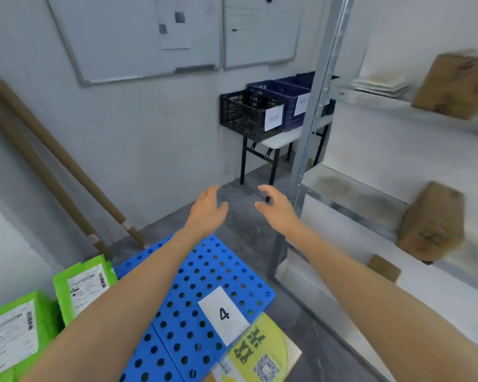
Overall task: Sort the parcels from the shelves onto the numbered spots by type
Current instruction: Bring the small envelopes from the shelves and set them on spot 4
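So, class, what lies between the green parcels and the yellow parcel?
The blue perforated board bearing label 4, with the left forearm across it; head view.

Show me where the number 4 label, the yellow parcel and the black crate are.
number 4 label (223, 315), head view, on the printed digit.
yellow parcel (276, 341), head view, on its plain yellow face beside the black lettering.
black crate (240, 117), head view, on its mesh side wall.
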